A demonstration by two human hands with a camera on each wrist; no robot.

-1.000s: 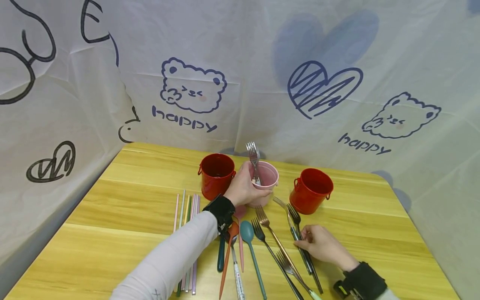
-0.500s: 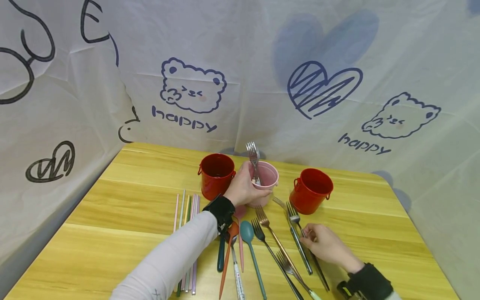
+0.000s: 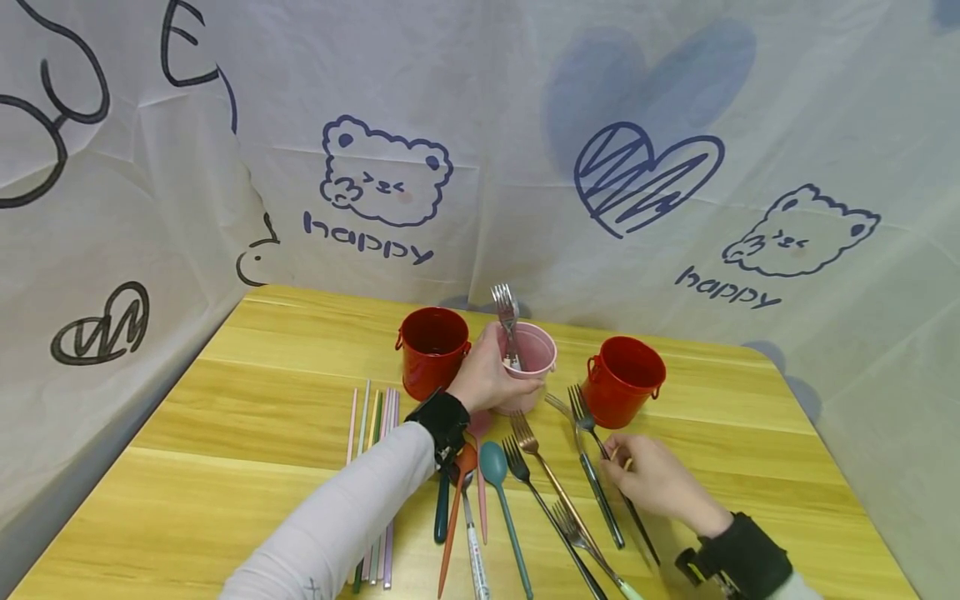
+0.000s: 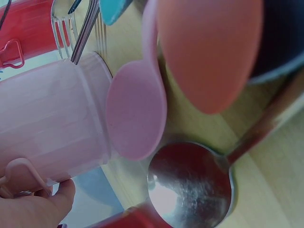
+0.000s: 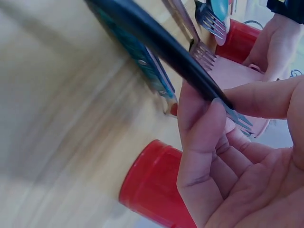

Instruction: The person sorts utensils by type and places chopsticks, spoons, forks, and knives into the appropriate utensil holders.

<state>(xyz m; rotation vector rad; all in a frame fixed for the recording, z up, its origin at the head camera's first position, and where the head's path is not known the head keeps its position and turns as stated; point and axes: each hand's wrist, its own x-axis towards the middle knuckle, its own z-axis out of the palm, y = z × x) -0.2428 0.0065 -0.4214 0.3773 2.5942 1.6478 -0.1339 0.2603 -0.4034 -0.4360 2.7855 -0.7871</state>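
Note:
My left hand (image 3: 483, 371) holds the pink bucket (image 4: 52, 123) by its rim, thumb on the near side. Silver forks (image 3: 506, 304) stand tines up inside that bucket. With thumb and fingertips, my right hand (image 3: 652, 479) pinches the black handle of a fork (image 5: 166, 47), whose tines point towards the buckets. In the head view this fork slants just in front of the right red bucket (image 3: 624, 387). Beside it on the table lies a fork with a dark teal patterned handle (image 3: 602, 504).
Another red bucket (image 3: 435, 354) stands left of the pink one. Spoons, among them a teal spoon (image 3: 495, 467) and an orange spoon (image 3: 454, 517), lie in front, with more forks (image 3: 551, 471) beside them. Several chopsticks (image 3: 388, 417) lie at left. A white drawn-on cloth (image 3: 517, 125) hangs behind.
The black-handled fork has come apart from the teal-handled fork beside it, its handle end swinging right and its tines left. My right hand has shifted slightly right. The left hand has stayed put.

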